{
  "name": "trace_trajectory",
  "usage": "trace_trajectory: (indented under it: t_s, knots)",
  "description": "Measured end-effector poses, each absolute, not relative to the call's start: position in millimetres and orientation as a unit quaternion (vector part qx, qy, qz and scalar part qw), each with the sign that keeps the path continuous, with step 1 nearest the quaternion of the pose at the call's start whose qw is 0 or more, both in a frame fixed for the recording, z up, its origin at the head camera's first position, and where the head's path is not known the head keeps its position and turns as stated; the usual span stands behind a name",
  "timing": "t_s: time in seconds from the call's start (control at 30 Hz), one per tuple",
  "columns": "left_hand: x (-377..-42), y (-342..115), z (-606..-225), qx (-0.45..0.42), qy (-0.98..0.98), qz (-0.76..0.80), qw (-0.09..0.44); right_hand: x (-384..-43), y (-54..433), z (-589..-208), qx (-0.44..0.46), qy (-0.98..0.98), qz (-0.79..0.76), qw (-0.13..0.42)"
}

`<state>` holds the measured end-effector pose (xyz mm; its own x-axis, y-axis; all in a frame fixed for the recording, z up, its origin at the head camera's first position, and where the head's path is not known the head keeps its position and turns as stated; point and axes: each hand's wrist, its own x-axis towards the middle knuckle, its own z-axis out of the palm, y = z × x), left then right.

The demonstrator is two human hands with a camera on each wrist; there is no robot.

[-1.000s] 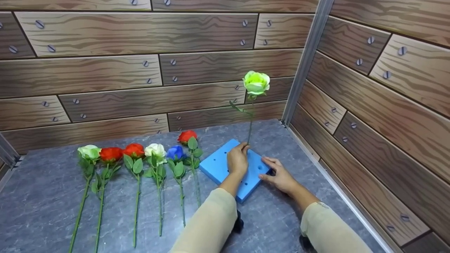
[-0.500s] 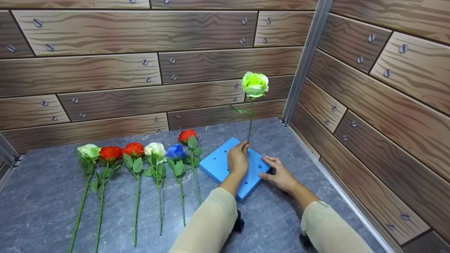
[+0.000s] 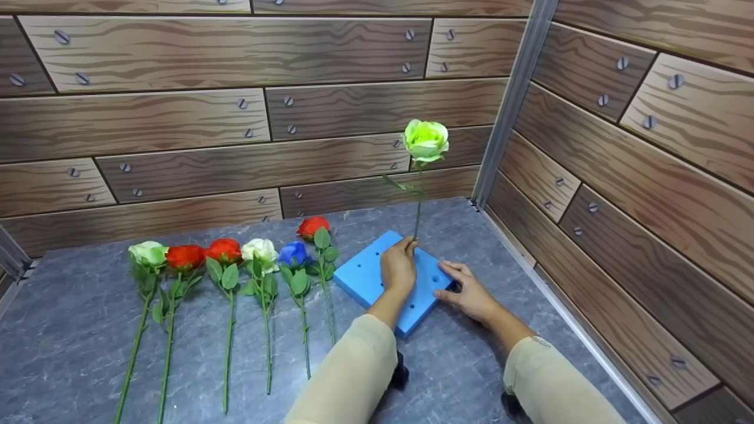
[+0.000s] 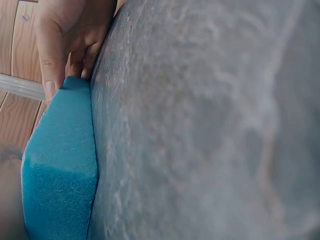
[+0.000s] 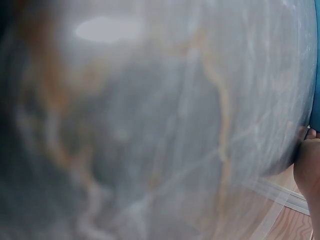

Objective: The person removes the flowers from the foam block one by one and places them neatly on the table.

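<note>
A light green artificial rose [image 3: 425,141] stands nearly upright above a blue foam block [image 3: 364,275] with small holes in its top. My left hand [image 3: 398,268] pinches the rose's stem low down, close over the block; the stem's lower end is hidden behind the fingers. At the block's right corner, my right hand [image 3: 471,297] holds the foam between thumb and fingers. The left wrist view shows the block's side [image 4: 60,155] flat on the table, with the right hand [image 4: 72,30] gripping its far end.
Left of the block lie several roses in a row: pale green [image 3: 148,254], red [image 3: 186,258], another red [image 3: 224,251], white [image 3: 260,253], blue [image 3: 294,254] and a third red [image 3: 313,228]. Wood-patterned walls [image 3: 177,118] bound the grey marbled table [image 3: 194,365] behind and at right.
The green rose's head has shifted slightly left. Both hands keep their places on the stem and the block.
</note>
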<state>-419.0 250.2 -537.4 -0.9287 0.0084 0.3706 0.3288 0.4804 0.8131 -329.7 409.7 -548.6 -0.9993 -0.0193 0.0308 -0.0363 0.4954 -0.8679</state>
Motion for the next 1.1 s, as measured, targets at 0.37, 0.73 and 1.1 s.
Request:
trace_trajectory:
  t_s: [0.37,0.73,1.1]
  knots:
    - [-417.5,247.5,-537.6,-0.105,-0.845,-0.502,0.15,-332.6,410.8,-552.1,0.013,-0.866,0.499,0.004]
    - [-416.0,247.7,-536.5,-0.119,-0.844,-0.492,0.178,-330.8,410.1,-548.6,0.018,-0.858,0.514,0.013]
    - [-415.2,247.2,-537.3,-0.113,-0.841,-0.495,0.187,-331.7,410.2,-550.1,0.013,-0.865,0.501,0.018]
